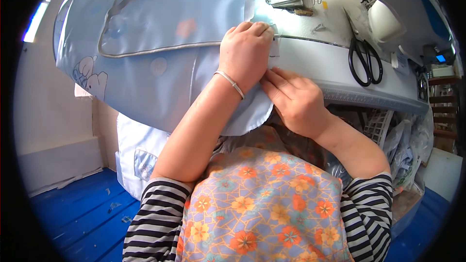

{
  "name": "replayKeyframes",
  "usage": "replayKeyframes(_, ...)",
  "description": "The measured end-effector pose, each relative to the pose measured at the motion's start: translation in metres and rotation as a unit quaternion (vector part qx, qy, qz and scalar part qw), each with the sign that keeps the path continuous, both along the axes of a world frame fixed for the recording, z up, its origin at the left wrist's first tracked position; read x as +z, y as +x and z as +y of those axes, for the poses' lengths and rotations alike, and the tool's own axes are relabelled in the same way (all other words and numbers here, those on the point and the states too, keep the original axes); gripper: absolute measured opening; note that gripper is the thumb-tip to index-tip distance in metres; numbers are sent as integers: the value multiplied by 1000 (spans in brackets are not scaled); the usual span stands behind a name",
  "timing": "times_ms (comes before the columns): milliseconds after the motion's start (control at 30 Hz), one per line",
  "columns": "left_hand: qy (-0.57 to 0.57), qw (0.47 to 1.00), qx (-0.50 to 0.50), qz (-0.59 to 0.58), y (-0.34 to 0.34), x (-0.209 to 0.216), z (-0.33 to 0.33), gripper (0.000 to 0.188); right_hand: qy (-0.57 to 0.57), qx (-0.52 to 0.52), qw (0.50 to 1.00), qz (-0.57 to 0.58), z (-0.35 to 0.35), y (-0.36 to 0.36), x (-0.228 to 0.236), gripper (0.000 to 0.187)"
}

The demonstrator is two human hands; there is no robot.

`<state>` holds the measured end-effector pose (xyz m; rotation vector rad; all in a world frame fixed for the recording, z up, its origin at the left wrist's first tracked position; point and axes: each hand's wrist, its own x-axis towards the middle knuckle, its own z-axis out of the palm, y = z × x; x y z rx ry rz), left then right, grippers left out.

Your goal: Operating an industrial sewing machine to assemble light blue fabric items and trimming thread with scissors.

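Pale blue fabric lies left of the sewing machine, drooping over toward the lap; its right edge runs roughly away from the person, toward the machine. Bare white bed between hands and black scissors. Left hand (bangle on wrist) curled on that edge, fingertips hidden, grip can't be told. Right hand just below, fingers nearly straight, together, against the edge; thumb hidden, pinch unclear. Fabric cut off on top, full long axis unreadable.
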<state>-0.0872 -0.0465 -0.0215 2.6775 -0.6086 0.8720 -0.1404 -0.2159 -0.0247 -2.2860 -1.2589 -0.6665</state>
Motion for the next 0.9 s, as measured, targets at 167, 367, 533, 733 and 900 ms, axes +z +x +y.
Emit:
replayKeyframes(167,2,1000,-15,0,11,-1,7,21,14,14,1000,-7,1,10,-3,29)
replayKeyframes(367,3,1000,-24,8,24,6,10,21,19,19,1000,5,4,23,-2,30)
replayKeyframes(533,2,999,-39,-33,19,-6,14,27,0,45,996,78,-1,31,7,32)
replayKeyframes(733,6,999,-37,-5,14,4,14,31,-18,-16,994,106,-10,92,30,30)
replayKeyframes(900,-1,999,-42,-12,16,1,13,23,-26,-63,995,67,3,112,16,31)
